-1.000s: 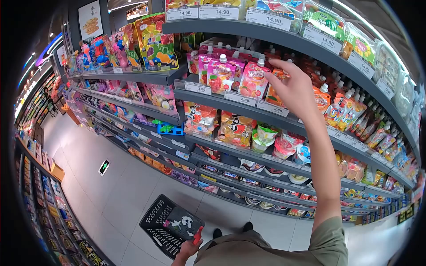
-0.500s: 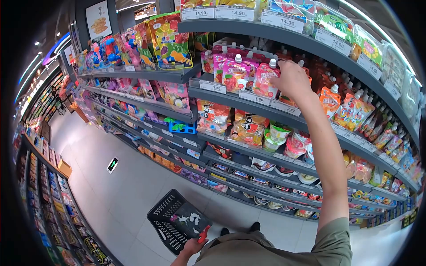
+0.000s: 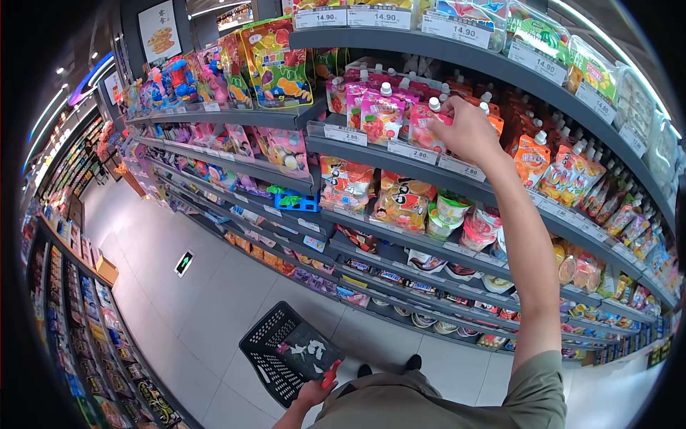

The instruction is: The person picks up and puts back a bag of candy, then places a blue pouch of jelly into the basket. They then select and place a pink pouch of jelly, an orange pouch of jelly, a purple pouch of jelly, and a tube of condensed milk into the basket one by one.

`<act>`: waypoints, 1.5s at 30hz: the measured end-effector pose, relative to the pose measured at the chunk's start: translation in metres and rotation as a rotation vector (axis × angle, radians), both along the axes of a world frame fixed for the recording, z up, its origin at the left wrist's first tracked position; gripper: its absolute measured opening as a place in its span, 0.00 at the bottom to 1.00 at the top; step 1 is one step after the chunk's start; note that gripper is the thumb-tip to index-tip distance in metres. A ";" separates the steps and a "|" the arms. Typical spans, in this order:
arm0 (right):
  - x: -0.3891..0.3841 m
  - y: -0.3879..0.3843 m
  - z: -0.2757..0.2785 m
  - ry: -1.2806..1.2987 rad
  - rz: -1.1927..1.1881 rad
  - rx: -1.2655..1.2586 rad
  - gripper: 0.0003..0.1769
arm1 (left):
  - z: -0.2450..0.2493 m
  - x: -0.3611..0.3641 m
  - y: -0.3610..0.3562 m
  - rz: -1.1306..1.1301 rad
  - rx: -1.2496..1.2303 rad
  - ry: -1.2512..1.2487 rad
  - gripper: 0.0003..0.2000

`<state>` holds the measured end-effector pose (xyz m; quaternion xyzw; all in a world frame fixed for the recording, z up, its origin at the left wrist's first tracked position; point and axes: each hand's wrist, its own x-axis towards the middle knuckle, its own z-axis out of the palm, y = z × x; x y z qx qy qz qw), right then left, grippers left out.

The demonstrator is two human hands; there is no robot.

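Observation:
My right hand (image 3: 468, 130) reaches to the upper shelf, its fingers closed on the side of a pink spouted jelly pouch (image 3: 423, 130) with a white cap. Part of that pouch is covered by the fingers. Just left of it stands a magenta spouted pouch (image 3: 382, 118), and orange spouted pouches (image 3: 530, 161) are lined up to the right. Low down, my left hand (image 3: 313, 392) is wrapped round the red handle (image 3: 331, 374) of a black shopping basket (image 3: 259, 361). White and pink bits, too small to name, show against the dark surface inside the basket.
A shelf edge (image 3: 429, 39) with price tags juts out above my right hand. Bagged sweets (image 3: 404, 204) and cups fill the shelf below. Packed shelves (image 3: 100, 322) line the aisle's left side. A green arrow sign (image 3: 184, 263) lies on the tiled floor.
My right hand has shifted slightly left and down at the pink pouch, and the pouch has moved a little left with it. My left hand keeps its hold on the basket handle.

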<state>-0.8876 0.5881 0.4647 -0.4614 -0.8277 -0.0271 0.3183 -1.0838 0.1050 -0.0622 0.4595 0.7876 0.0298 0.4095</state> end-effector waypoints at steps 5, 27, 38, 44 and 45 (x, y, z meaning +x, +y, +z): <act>0.008 -0.009 -0.001 0.247 0.082 0.066 0.27 | 0.011 0.000 0.005 -0.031 -0.078 -0.011 0.38; 0.025 -0.109 -0.077 0.637 0.573 -1.004 0.19 | 0.014 0.011 0.003 0.029 0.060 0.077 0.31; 0.042 -0.086 -0.115 0.677 0.718 -1.126 0.18 | 0.014 0.025 0.004 0.199 -0.049 0.109 0.33; 0.034 -0.080 -0.221 0.670 1.272 -1.228 0.22 | 0.058 0.049 0.023 0.369 0.302 0.243 0.38; 0.028 -0.081 -0.233 0.689 1.456 -1.334 0.22 | 0.105 0.061 0.052 0.632 0.409 -0.089 0.39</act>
